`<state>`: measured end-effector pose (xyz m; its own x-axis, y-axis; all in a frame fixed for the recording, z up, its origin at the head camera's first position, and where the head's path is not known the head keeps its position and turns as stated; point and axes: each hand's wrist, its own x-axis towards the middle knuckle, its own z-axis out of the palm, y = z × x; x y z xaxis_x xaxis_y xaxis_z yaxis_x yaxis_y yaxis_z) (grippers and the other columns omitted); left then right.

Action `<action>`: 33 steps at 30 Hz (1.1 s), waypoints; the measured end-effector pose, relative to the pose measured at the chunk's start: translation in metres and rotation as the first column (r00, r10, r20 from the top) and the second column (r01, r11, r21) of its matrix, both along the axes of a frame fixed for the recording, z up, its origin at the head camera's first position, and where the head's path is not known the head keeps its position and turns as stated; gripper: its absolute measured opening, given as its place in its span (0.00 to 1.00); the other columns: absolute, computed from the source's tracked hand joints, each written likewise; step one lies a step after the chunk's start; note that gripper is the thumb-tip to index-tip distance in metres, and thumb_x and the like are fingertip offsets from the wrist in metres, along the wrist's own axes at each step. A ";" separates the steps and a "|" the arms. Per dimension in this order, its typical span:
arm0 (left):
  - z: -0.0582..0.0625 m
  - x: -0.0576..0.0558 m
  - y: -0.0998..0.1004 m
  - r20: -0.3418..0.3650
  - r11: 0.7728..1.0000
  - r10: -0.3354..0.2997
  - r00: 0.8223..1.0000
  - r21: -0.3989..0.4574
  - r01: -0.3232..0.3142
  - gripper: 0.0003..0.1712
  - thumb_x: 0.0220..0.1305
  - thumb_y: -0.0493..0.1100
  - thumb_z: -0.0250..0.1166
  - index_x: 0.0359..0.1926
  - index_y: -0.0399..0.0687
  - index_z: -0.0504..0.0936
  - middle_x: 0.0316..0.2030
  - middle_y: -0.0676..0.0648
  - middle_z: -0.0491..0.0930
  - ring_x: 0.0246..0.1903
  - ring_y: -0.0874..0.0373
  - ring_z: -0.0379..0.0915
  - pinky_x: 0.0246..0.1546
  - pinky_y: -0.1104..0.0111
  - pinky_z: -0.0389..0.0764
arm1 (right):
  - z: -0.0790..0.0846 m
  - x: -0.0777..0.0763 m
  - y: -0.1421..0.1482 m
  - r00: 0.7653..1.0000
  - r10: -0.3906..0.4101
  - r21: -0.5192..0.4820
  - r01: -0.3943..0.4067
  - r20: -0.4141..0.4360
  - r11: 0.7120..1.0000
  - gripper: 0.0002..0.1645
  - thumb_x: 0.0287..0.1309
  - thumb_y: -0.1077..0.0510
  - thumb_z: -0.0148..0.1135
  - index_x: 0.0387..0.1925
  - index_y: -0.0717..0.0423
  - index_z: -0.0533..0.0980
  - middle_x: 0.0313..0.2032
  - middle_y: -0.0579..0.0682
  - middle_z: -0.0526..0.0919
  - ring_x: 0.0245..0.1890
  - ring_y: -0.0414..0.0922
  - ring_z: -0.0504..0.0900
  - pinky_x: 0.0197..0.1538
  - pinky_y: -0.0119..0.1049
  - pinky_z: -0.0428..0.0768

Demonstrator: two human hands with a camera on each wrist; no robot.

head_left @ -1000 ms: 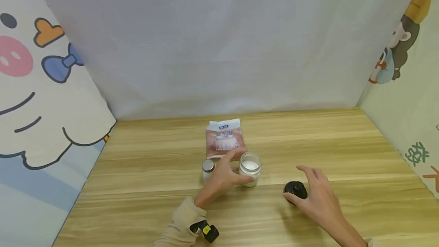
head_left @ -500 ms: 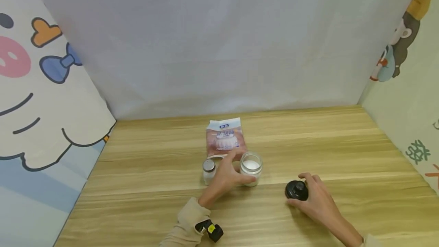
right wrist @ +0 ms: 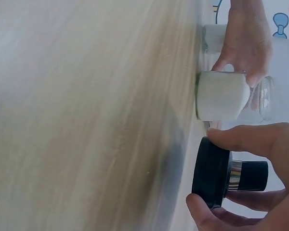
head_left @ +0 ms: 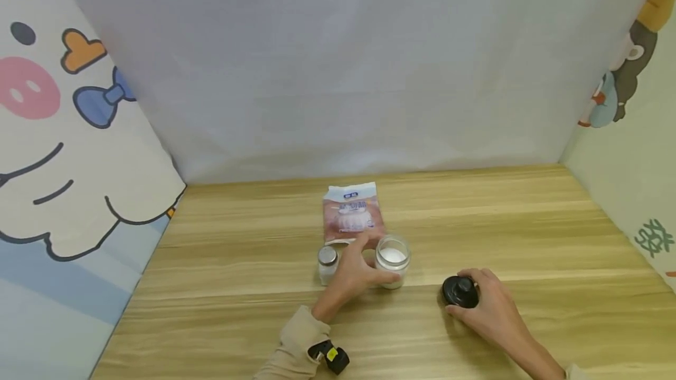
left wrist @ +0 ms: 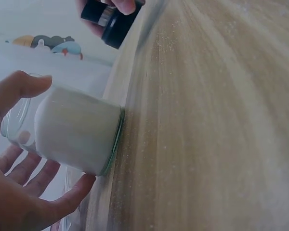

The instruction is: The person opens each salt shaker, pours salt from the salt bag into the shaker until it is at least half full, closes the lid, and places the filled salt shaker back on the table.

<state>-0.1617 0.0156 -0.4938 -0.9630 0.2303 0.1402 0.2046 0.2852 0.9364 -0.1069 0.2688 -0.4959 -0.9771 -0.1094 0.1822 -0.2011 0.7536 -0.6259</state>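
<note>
An open glass jar (head_left: 392, 260) holding white powder stands upright on the wooden table. My left hand (head_left: 355, 271) grips its side from the left, thumb and fingers on opposite sides in the left wrist view. A black lid (head_left: 458, 292) with a knob and a silver band is pinched by its rim in my right hand (head_left: 493, 309). In the right wrist view, thumb and fingertips press opposite edges of the lid (right wrist: 211, 173), knob upward. It appears slightly off the table. A small shaker (head_left: 327, 264) with a metal cap stands just left of my left hand, partly hidden.
Behind the jar, a pink and white printed packet (head_left: 352, 213) lies flat on the table (head_left: 253, 233). White grains are scattered on the wood near the jar in the left wrist view. A pale sheet (head_left: 343, 75) rises along the back, with cartoon-printed panels on both sides.
The fingers of my right hand have closed in from around the black lid to pinch its rim. My left hand keeps its place at the jar. The head view has shifted slightly.
</note>
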 end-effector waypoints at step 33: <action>-0.002 0.002 -0.002 -0.101 0.996 0.000 0.995 -0.087 -0.009 0.39 0.38 0.45 0.80 0.55 0.54 0.74 0.45 0.50 0.79 0.48 0.58 0.73 0.53 0.57 0.73 | 0.067 -0.030 -0.032 0.954 0.184 -0.122 -0.217 -0.237 0.969 0.31 0.32 0.54 0.80 0.44 0.52 0.80 0.37 0.45 0.77 0.26 0.37 0.74 0.25 0.29 0.78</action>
